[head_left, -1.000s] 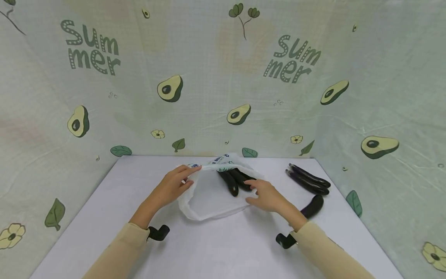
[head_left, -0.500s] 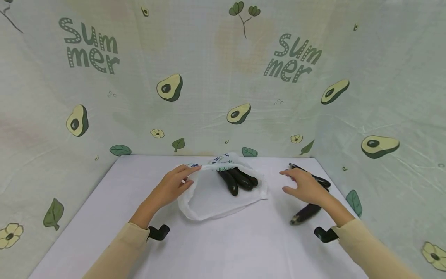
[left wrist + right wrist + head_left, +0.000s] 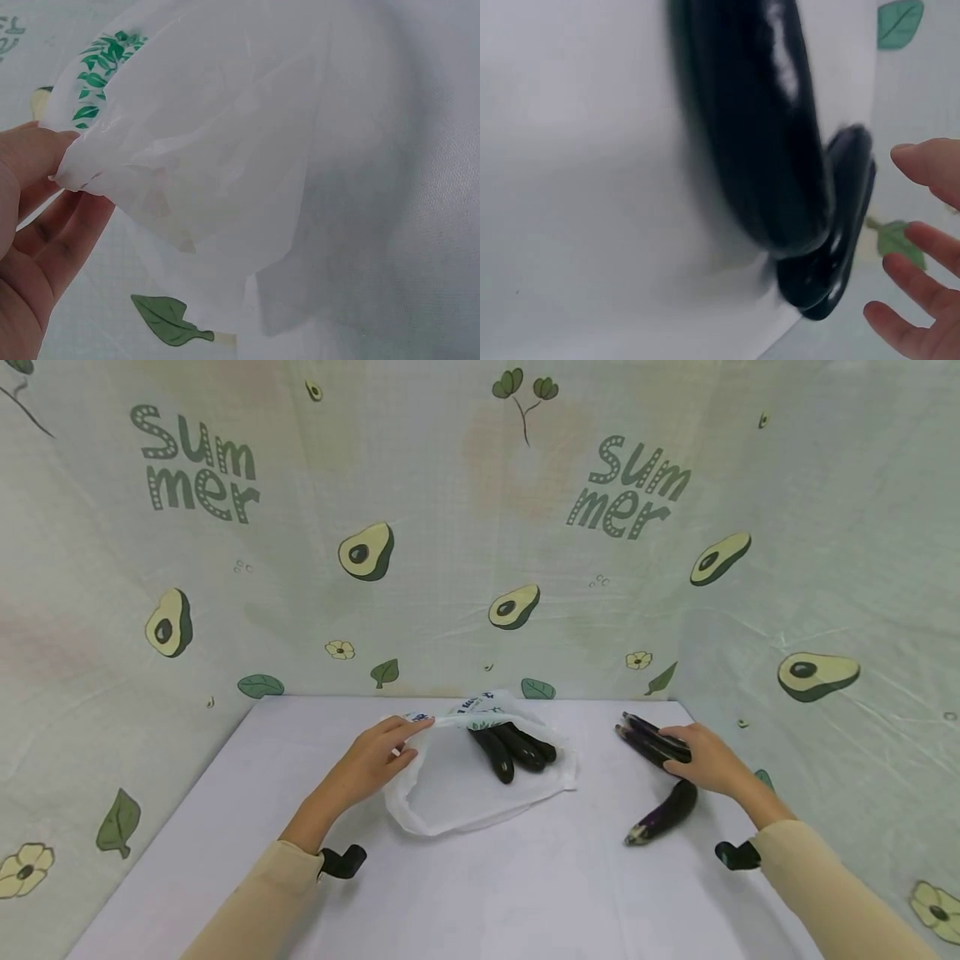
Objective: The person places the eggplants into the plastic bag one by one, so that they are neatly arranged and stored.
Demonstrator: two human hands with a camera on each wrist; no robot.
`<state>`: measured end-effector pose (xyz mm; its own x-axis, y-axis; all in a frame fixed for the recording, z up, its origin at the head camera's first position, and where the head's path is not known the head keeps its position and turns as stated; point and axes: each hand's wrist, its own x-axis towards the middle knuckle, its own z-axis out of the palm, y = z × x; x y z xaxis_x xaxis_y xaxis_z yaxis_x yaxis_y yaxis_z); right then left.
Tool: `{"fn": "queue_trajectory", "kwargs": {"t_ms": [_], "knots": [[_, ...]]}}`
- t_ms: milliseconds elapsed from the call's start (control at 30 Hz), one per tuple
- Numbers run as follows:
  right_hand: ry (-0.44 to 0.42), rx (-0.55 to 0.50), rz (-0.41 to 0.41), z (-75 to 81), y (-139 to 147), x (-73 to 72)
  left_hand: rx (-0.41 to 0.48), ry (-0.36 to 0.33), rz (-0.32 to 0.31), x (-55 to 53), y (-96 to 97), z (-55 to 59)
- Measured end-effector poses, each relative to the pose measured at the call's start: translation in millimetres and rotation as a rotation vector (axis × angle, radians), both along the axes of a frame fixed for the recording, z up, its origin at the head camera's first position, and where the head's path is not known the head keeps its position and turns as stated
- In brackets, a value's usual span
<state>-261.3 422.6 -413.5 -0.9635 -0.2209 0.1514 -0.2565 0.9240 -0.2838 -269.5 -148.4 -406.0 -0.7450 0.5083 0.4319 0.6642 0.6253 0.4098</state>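
My left hand (image 3: 378,753) pinches the rim of a white plastic bag (image 3: 450,797) between thumb and fingers, holding its mouth up. Green leaf print shows on the bag (image 3: 225,127) in the left wrist view. Several dark eggplants (image 3: 493,756) lie inside, their far ends hidden under the bag's upper layer. At the right, my right hand (image 3: 708,762) reaches over the near ends of two eggplants (image 3: 647,746) lying side by side. In the right wrist view the fingers (image 3: 922,289) are spread beside the pair (image 3: 849,195), not closed round either. A single eggplant (image 3: 666,814) lies nearer to me.
The white table (image 3: 480,893) meets a printed cloth backdrop (image 3: 450,635) at the back and on both sides. A black wrist mount (image 3: 342,862) juts from my left sleeve, and another black mount (image 3: 738,855) from my right.
My right hand has left the bag's right side and moved right to the pair of eggplants. An eggplant end it covered now shows in the bag. The left hand has stayed put.
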Motion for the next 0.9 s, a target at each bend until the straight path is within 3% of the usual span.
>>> {"fn": "queue_trajectory", "kwargs": {"t_ms": [400, 633, 900], "knots": [[-0.002, 0.021, -0.047, -20.0, 24, -8.1, 0.0, -0.007, -0.003, -0.2, 1.4, 0.7], [-0.063, 0.04, -0.091, -31.4, 28, -13.5, -0.001, 0.0, -0.008, -0.5, 1.3, 0.9], [-0.104, 0.078, -0.128, -27.7, 21, -14.0, 0.001, 0.0, -0.007, 0.3, 0.0, -0.7]]}}
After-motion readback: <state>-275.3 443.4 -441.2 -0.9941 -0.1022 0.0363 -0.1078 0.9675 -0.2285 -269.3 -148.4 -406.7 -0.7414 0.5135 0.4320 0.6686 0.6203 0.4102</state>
